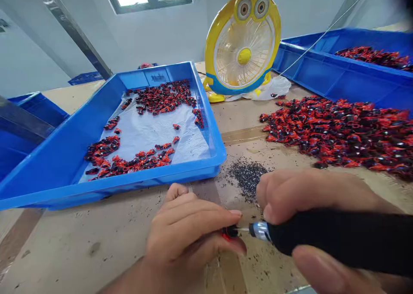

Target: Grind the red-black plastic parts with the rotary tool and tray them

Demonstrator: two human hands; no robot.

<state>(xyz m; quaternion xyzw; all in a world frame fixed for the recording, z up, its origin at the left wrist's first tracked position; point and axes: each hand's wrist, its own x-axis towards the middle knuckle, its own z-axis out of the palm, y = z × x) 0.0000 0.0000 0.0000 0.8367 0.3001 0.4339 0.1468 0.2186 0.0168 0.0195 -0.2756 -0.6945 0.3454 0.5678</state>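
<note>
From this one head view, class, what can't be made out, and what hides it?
Head view: most of the small red-and-black piece, hidden by the left hand.
Head view: the rear of the black-handled driver, cut off by the right edge.
Head view: the marking on the blue tray's far wall, too small to read.

The left hand (pixel 190 225) is hiding most of the small red-and-black part (pixel 230 232), while the right hand (pixel 309 193) is covering some of the black tool (pixel 342 238), whose rear is running off the right edge. That edge is also cutting off the heap of pieces (pixel 342 133) and the blue bin (pixel 342 77), and the black specks (pixel 250 176) are looking too small to identify.
</note>
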